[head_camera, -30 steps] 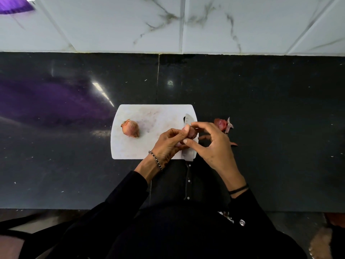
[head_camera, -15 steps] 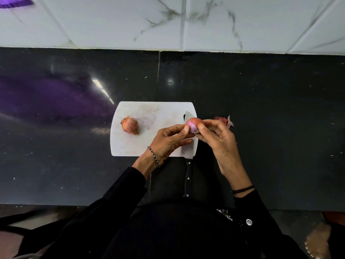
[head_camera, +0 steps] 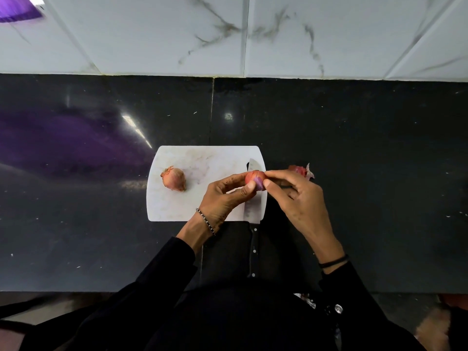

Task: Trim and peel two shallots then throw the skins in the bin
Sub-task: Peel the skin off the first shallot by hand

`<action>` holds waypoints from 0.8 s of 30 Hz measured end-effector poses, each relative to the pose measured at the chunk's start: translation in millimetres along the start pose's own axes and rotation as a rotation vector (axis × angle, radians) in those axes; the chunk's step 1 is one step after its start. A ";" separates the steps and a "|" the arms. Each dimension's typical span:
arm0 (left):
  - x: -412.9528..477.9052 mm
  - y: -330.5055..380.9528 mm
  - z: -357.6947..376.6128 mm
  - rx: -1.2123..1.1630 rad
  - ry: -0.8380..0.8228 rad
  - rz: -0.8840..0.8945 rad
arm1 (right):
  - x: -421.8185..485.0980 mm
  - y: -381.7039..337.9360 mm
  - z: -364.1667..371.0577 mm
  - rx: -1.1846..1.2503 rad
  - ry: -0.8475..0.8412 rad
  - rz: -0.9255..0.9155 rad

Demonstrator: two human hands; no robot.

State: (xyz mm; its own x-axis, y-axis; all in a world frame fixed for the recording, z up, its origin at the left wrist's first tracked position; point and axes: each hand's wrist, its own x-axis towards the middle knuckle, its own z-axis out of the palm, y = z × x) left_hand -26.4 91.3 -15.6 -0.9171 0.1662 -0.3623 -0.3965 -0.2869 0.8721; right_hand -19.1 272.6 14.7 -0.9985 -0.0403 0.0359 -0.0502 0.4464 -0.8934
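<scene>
Peeling looks to be the step in hand. The left hand (head_camera: 222, 196) grips one shallot (head_camera: 255, 179) just above the right edge of the cutting board (head_camera: 202, 158). The right hand (head_camera: 301, 201) pinches at its side with thumb and forefinger, seemingly on a flap of skin, and purple flesh shows on part of it. A second shallot (head_camera: 174, 179) lies on the board's left part, whole and unpeeled. A knife (head_camera: 253, 206) rests along the board's right edge. A few skins (head_camera: 300, 170) sit on the dark counter (head_camera: 379, 173) just beside the board. Roughly a third seems done: one peel to finish, the other shallot untouched, every skin to bin. No bin is in view.
</scene>
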 end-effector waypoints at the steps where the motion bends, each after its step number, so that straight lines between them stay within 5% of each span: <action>1: 0.5 -0.7 -0.5 0.033 0.009 0.009 | 0.8 -0.5 0.5 -0.042 0.013 -0.035; 8: 4.1 0.3 -0.3 0.125 0.062 0.056 | 5.4 -2.3 3.6 -0.297 0.038 -0.262; 24: 8.3 -1.2 -5.2 0.179 0.108 0.082 | 3.9 -2.1 19.5 -0.488 0.085 -0.323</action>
State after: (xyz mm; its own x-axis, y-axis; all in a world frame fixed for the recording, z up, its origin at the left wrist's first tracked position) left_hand -33.8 88.1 -21.3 -0.9489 0.0447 -0.3125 -0.3156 -0.1219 0.9410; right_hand -22.4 254.1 7.9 -0.9282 -0.1799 0.3258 -0.3354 0.7837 -0.5228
